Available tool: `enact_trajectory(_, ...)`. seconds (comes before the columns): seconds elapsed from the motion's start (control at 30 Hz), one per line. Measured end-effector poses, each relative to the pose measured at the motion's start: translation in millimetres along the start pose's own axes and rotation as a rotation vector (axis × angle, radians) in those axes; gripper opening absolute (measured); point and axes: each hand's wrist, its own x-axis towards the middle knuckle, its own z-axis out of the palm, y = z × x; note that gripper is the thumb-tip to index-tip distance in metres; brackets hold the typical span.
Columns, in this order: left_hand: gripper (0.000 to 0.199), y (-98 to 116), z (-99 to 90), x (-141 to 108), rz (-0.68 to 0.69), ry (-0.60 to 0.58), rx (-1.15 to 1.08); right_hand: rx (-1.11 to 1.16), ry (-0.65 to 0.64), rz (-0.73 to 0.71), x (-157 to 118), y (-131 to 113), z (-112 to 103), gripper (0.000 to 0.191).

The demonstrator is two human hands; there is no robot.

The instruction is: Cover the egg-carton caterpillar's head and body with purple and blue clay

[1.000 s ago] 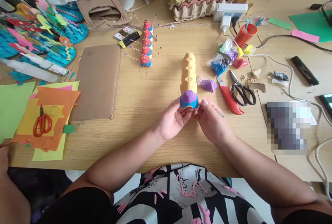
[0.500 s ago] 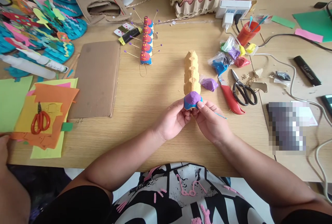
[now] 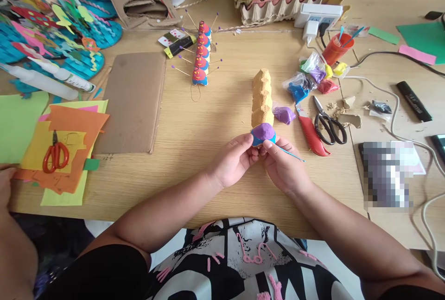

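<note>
A strip of yellow egg-carton cups (image 3: pixel 262 100) points away from me over the table. Its nearest cup is covered with purple clay (image 3: pixel 263 131) on top and blue clay around the lower edge. My left hand (image 3: pixel 234 158) grips this end from the left, thumb on the blue clay. From the right, my right hand (image 3: pixel 285 163) pinches the same end, thumb pressed on the blue rim. A thin blue stick (image 3: pixel 294 155) pokes out past my right hand; how it is held is hidden. A bag of purple clay (image 3: pixel 284 114) lies just right of the strip.
A finished red-and-blue caterpillar (image 3: pixel 201 54) stands at the back. Right of the strip are bagged clays (image 3: pixel 298 90), a red-handled cutter (image 3: pixel 313 135) and black scissors (image 3: pixel 328 124). Cardboard (image 3: pixel 132 100) and coloured paper (image 3: pixel 76 151) lie left, near another person's hand (image 3: pixel 5 184).
The whole scene has shifted slightly in view. Both hands keep hold of the clay-covered end, and more of the blue stick shows beside my right hand.
</note>
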Motion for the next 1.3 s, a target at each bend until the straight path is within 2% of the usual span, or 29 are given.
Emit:
enact_trajectory(0.13, 0.033, -0.3, -0.7, 1.0, 0.038, -0.011, 0.05, 0.009, -0.018, 0.02, 1.3, 1.6, -0.7, 0.027)
enact_trajectory(0.33, 0.03, -2.9, -1.0, 1.2, 0.081, 0.063, 0.066, 0.07, -0.091, 0.054, 2.2, 2.7, 0.6, 0.028)
enact_trajectory(0.67, 0.037, 1.4, -1.6, 2.2, 0.051, 0.006, 0.072, 0.061, -0.084, 0.042, 0.4, 5.2, -1.5, 0.029)
enact_trajectory(0.93, 0.039, 0.4, -1.4, 1.0, 0.088, 0.062, 0.063, 0.095, -0.065, 0.041, -1.0, 8.1, -2.0, 0.027)
enact_trajectory(1.2, 0.038, 2.3, -3.5, 2.5, 0.016, 0.015, 0.044, 0.131, -0.058, 0.078, 1.7, 5.6, -3.7, 0.023)
enact_trajectory(1.3, 0.038, 1.6, -4.2, 2.2, 0.01, 0.045, 0.006, 0.158, -0.077, 0.102, 2.3, 6.6, -4.7, 0.024)
